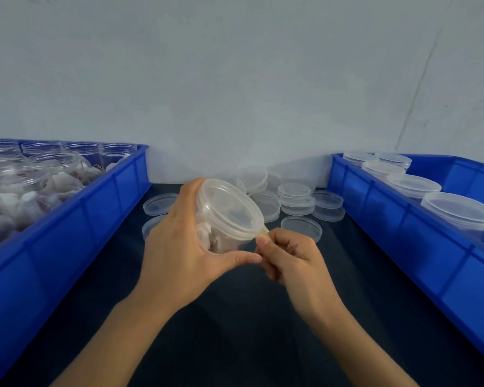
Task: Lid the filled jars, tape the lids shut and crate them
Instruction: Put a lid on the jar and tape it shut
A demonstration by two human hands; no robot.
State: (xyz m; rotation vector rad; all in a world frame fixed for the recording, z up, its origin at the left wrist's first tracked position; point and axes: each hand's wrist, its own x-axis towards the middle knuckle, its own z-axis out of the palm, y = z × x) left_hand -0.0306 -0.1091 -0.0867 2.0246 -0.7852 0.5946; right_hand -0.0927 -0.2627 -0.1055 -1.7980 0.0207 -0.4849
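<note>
Left hand (179, 247) grips lidded jar (224, 219); right hand (288, 258) pinches tape (264, 232) at lid rim.

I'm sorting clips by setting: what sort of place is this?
Probably a small packing workstation: blue crate of filled jars, blue crate of lidded ones, loose lids on a dark table.

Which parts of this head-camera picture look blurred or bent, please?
Head view: the right hand pinching tape is motion-smeared; the left hand holding the lidded jar is sharper; both blue crates splay outward from wide-angle distortion.
</note>
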